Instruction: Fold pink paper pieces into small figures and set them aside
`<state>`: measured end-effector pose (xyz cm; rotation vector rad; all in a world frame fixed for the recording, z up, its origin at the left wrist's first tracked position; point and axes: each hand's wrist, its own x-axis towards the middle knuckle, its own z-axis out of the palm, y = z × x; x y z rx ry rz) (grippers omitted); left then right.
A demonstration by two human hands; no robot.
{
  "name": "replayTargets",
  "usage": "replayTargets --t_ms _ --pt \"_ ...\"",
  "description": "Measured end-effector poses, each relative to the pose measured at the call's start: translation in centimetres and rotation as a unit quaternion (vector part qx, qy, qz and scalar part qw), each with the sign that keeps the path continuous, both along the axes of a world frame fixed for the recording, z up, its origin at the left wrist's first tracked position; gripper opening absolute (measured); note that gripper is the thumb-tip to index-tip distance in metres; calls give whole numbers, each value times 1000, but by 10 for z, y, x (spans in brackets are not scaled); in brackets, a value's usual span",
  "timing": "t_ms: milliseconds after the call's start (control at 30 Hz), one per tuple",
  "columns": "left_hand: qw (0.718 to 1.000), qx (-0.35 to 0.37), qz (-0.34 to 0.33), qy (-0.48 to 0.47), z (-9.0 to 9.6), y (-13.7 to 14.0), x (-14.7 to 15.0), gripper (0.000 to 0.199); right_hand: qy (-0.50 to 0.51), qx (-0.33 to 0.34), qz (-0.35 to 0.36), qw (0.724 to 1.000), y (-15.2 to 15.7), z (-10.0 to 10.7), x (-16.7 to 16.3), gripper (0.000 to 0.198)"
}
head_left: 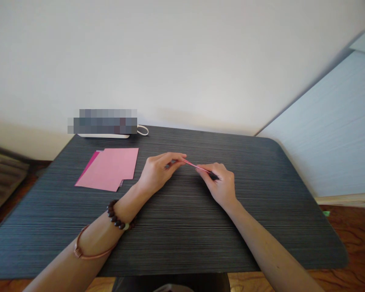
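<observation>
Dark wood-grain table (176, 235): left hand (158, 171) and right hand (221, 184) each pinch an end of thin pink paper (191, 164), probably light, easily creased, best held by edges.

A dark, streaky-grained tabletop (176, 239) with rounded right-hand corners stands by a plain off-white wall (185, 61), and near its far left corner sits an object blurred into pixels (106, 122), too obscured to name, with a white base edge (105, 136) showing beneath and a white loop (143, 130) lying just right of it. To the right, a pale panel (328, 129) with a light wooden strip (346, 199) along its foot rises above a reddish-brown wood-patterned floor (349, 243), where a small green scrap (326, 213) lies near the table's edge. A ridged brownish item (6, 178), cut off by the frame, fills the floor's left side.
</observation>
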<state>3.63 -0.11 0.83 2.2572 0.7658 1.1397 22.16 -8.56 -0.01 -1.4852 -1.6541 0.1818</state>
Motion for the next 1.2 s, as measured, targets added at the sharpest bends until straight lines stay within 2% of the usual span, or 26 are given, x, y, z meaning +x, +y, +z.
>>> replayTargets --t_ms 267,500,700,833,1033,1200 --pt "996 1 -54 69 -3 5 -2 9 -88 5 -4 996 3 -1 10 12" --pt "998 -24 -31 58 -3 7 -1 8 -77 -45 -4 996 6 -1 9 12" --pt "998 -59 -9 29 -5 7 0 8 -69 -55 -5 996 6 -1 8 13" --pt "994 -104 15 2 -4 6 1 9 -72 -61 -2 996 6 -2 7 14" --pt "980 -189 -1 -59 -5 5 3 20 -48 -64 11 997 5 -3 8 14" --pt "955 -266 -20 -129 -7 5 4 21 -2 -113 21 993 4 0 7 20"
